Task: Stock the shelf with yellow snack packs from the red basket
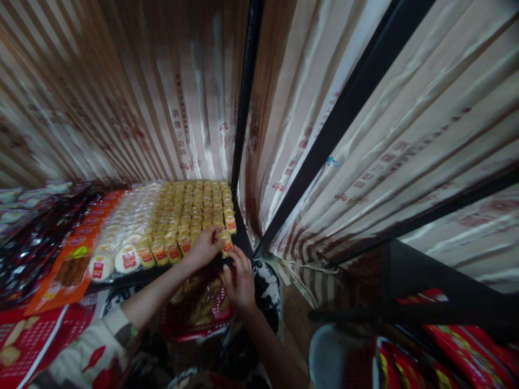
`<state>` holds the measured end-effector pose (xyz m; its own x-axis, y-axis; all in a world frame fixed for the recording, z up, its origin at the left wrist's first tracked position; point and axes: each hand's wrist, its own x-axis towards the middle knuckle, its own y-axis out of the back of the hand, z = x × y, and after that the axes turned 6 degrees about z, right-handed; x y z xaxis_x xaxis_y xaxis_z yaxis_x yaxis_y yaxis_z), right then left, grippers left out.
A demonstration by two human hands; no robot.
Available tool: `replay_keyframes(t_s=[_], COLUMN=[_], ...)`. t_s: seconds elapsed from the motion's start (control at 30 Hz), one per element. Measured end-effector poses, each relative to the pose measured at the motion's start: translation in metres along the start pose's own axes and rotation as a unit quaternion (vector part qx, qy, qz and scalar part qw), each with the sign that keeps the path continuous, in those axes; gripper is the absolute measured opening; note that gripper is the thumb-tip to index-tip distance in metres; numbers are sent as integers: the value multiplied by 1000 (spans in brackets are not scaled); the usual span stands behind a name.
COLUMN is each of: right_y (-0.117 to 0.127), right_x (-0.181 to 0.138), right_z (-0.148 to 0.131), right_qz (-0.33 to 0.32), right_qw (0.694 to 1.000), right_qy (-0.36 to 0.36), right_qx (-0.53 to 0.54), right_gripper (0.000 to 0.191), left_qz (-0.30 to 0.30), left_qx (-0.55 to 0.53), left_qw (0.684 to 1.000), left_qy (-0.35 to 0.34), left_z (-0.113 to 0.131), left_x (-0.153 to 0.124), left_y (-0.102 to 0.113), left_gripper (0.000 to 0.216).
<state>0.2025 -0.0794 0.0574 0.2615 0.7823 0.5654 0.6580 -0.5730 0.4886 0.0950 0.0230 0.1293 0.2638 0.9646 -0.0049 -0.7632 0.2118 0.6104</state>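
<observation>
My left hand [205, 247] is closed, its fingertips pinching a small yellow-wrapped snack packet [225, 243] with a red and white label. From below and to the right, my right hand [240, 281] meets the same packet with curled fingertips at its lower edge. Just behind the hands are tight rows of matching yellow snack packets [190, 208] on a black shelf [242, 237]. Below the hands, a red basket [198, 330] holds loose packets in golden wrapping, partly hidden by my arms.
Left of the rows lie white round packets [128, 258], an orange snack bag [73, 259] and dark shiny packets [36, 243]. Pleated printed curtains [182, 108] and black posts [324, 129] stand behind. Red packages [466, 335] and a pale stool-like object [330, 354] are lower right.
</observation>
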Motion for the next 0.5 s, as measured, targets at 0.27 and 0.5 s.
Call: replay_keyframes(t_s=[0.27, 0.5], right_y=[-13, -34], right_x=[20, 23], right_z=[22, 47], right_qz=[25, 26], right_qw=[998, 997], right_qy=[-41, -55], right_qx=[-43, -48], right_gripper=[42, 45], left_qz=[14, 24], left_qx=[186, 278], left_qw=[977, 948], left_qy=[-103, -156], left_z=[27, 24], left_x=[36, 47], left_y=[-15, -34], left_gripper=[26, 19])
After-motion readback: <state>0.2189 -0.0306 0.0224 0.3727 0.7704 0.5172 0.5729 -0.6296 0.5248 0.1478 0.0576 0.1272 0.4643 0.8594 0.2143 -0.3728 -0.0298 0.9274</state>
